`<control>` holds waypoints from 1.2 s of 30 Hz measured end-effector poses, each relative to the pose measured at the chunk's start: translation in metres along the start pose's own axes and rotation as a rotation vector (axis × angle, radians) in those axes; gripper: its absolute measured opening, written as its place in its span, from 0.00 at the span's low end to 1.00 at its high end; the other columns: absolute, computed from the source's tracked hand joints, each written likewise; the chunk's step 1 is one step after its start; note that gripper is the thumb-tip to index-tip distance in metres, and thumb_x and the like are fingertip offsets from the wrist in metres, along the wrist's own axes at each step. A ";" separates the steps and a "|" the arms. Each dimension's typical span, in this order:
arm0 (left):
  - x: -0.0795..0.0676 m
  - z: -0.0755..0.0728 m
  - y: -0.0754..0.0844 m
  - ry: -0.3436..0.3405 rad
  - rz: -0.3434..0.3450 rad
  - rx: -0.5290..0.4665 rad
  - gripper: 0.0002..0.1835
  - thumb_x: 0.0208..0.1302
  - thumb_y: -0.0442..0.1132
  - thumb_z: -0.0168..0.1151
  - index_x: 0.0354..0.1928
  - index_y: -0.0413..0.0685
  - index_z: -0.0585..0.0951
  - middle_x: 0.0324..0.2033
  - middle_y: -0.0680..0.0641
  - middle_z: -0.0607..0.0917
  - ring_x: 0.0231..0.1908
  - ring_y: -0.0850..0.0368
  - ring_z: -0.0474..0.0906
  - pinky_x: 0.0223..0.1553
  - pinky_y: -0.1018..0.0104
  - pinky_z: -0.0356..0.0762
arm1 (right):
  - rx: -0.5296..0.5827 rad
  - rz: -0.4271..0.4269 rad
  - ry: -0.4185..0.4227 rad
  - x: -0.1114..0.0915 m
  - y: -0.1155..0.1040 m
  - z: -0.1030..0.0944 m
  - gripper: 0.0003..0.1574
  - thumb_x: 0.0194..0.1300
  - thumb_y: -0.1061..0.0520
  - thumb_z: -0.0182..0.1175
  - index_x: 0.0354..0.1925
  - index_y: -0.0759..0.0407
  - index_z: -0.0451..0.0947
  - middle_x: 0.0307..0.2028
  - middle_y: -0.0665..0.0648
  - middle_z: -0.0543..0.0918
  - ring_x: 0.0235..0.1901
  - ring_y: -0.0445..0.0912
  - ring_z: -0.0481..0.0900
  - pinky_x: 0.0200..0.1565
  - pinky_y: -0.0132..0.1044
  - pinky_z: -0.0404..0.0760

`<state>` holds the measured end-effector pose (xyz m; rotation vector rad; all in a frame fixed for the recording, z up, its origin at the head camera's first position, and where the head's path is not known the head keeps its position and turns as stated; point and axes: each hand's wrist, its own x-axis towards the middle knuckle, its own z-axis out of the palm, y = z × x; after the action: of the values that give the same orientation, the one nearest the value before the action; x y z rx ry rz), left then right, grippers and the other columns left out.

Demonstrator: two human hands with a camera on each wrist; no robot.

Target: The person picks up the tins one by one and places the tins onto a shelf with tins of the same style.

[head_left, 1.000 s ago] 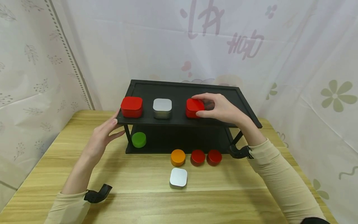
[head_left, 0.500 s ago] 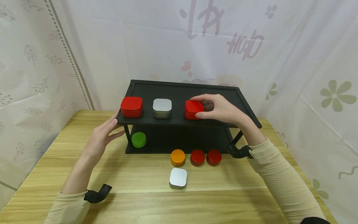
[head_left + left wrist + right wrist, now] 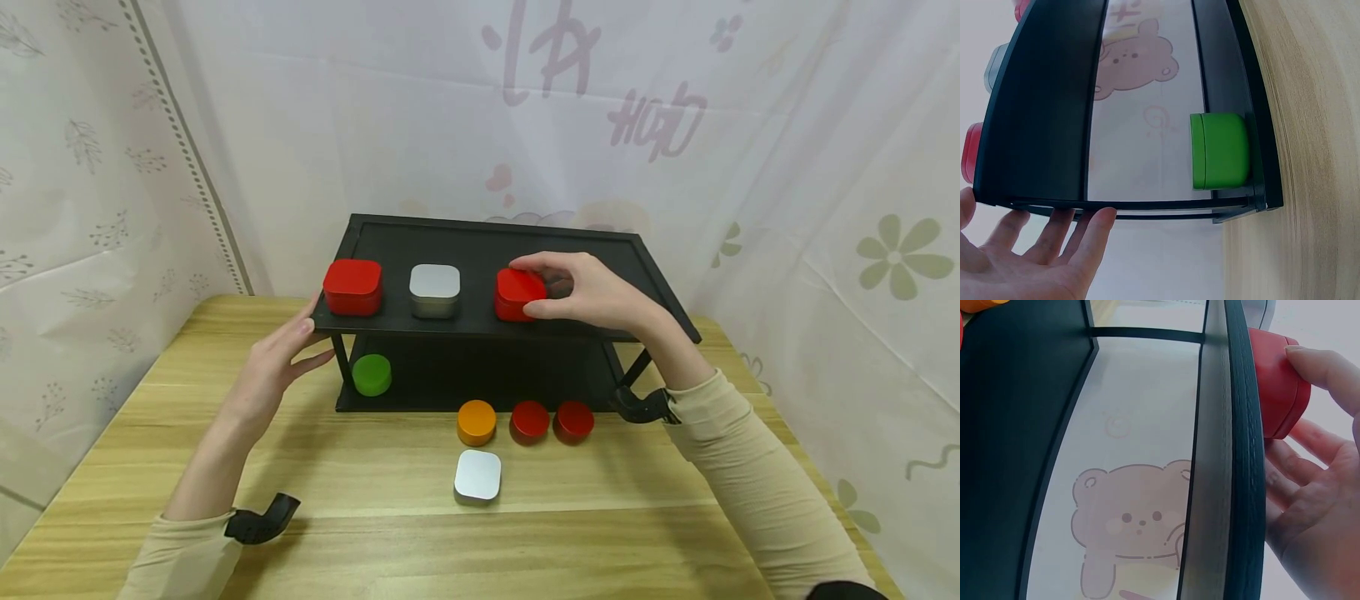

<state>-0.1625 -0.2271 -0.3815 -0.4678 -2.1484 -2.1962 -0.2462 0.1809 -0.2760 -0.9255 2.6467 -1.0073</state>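
Observation:
With thumb and fingers, my right hand [image 3: 596,292] holds a small red square tin [image 3: 514,304] on the top board of a black two-tier shelf [image 3: 480,242]. In the right wrist view, the thumb lies on the lid of this red tin [image 3: 1277,384], with the other fingers partly behind it. My left hand [image 3: 273,371] touches the shelf's left end near the front corner. Its fairly straight fingers [image 3: 1094,240] meet the end edge in the left wrist view. A larger red tin [image 3: 353,288] and a silver tin [image 3: 435,292] stand left of the held one.
A green tin [image 3: 372,375] stands at the lower tier's left end. Before the shelf, an orange round tin [image 3: 477,422], two dark red round tins [image 3: 529,422] and a silver square tin [image 3: 477,477] sit on the wooden table [image 3: 360,533]. Printed cloth [image 3: 420,108] hangs behind.
My right hand and the small red tin have shifted slightly left and towards the shelf's front edge. The left hand stays at the shelf's end.

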 end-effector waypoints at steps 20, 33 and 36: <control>0.000 0.000 0.000 0.005 -0.013 0.013 0.28 0.83 0.48 0.46 0.80 0.55 0.61 0.81 0.53 0.59 0.62 0.70 0.75 0.58 0.76 0.83 | -0.006 -0.011 0.000 0.000 0.005 0.000 0.44 0.65 0.52 0.71 0.75 0.50 0.68 0.70 0.53 0.76 0.63 0.50 0.77 0.67 0.53 0.81; 0.001 0.000 0.000 -0.011 0.000 0.008 0.28 0.83 0.47 0.45 0.80 0.55 0.60 0.82 0.51 0.56 0.63 0.71 0.75 0.58 0.76 0.82 | 0.023 -0.037 0.064 -0.014 0.009 0.002 0.43 0.65 0.55 0.71 0.75 0.49 0.68 0.72 0.56 0.73 0.64 0.52 0.77 0.68 0.54 0.80; 0.001 0.000 0.000 -0.009 -0.002 0.005 0.28 0.83 0.47 0.45 0.80 0.54 0.60 0.82 0.52 0.56 0.63 0.70 0.75 0.58 0.76 0.82 | 0.031 -0.044 0.090 -0.017 0.011 0.004 0.44 0.65 0.56 0.71 0.75 0.49 0.67 0.72 0.55 0.74 0.65 0.51 0.76 0.67 0.54 0.81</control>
<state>-0.1634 -0.2273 -0.3816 -0.4770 -2.1590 -2.1938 -0.2363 0.1957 -0.2871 -0.9581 2.6859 -1.1222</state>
